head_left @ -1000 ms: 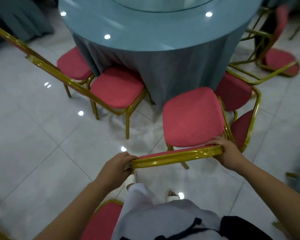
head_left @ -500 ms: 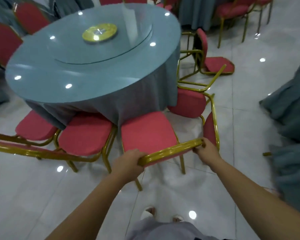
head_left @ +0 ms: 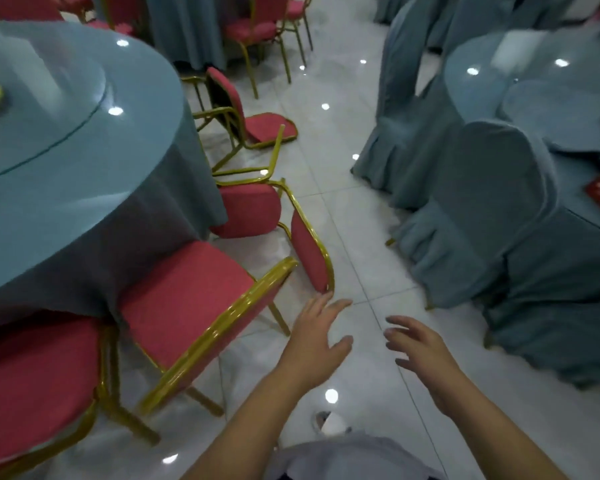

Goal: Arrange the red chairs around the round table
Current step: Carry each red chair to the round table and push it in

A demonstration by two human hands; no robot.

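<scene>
Plainly, left hand (head_left: 313, 345) and right hand (head_left: 419, 351) hover at lower centre, fingers (head_left: 330, 308) spread wide, empty, right of a red chair (head_left: 187, 299).

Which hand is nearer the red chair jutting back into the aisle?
Left. The left hand lies just short of the red chair, fingertips almost at its backrest; the right hand is farther right, over the floor.
</scene>
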